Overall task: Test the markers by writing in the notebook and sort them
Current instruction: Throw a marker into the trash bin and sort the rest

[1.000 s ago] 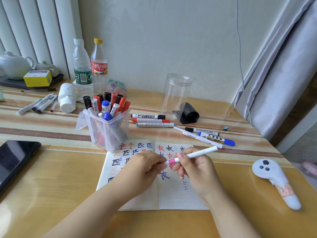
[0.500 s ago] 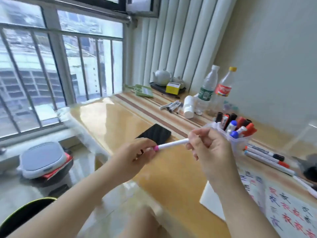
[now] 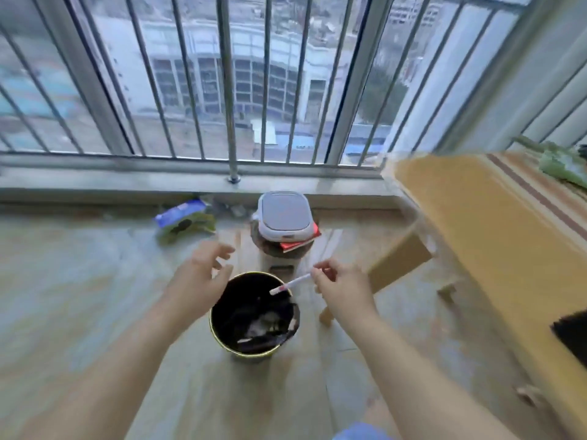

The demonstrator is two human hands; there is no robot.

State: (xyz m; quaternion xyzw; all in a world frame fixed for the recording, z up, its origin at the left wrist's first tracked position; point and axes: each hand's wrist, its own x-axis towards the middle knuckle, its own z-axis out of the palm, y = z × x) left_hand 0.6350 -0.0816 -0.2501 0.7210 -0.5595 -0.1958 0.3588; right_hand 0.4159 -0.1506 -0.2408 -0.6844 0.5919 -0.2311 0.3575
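Over by the barred window [image 3: 222, 74], the person is looking down at the floor. Farthest left, near the sill, lies a blue and green packet [image 3: 184, 219] on the floor. Next comes the left hand [image 3: 200, 277], held above the floor just left of the bin [image 3: 254, 315]; its fingers are spread and loosely bent, and it holds nothing. The bin stands on the floor between the two forearms, round, dark inside with a black liner and a yellowish rim, and some crumpled rubbish shows at the bottom. Behind it, closer to the window, a white lidded box [image 3: 283, 217] sits on a red item atop a small stand. Above the bin's far right rim hangs the marker [image 3: 290, 283], white-barrelled with a pink tip, tilted so the pink end points down toward the bin's opening. The right hand [image 3: 344, 289] pinches the marker's upper end between thumb and fingertips, the other fingers curled in. Farthest right, the table [image 3: 476, 223] runs along the edge of view, yellow with brown stripes, a green thing [image 3: 559, 163] at its far end and a dark object [image 3: 571, 331] partly cut off at the near edge.
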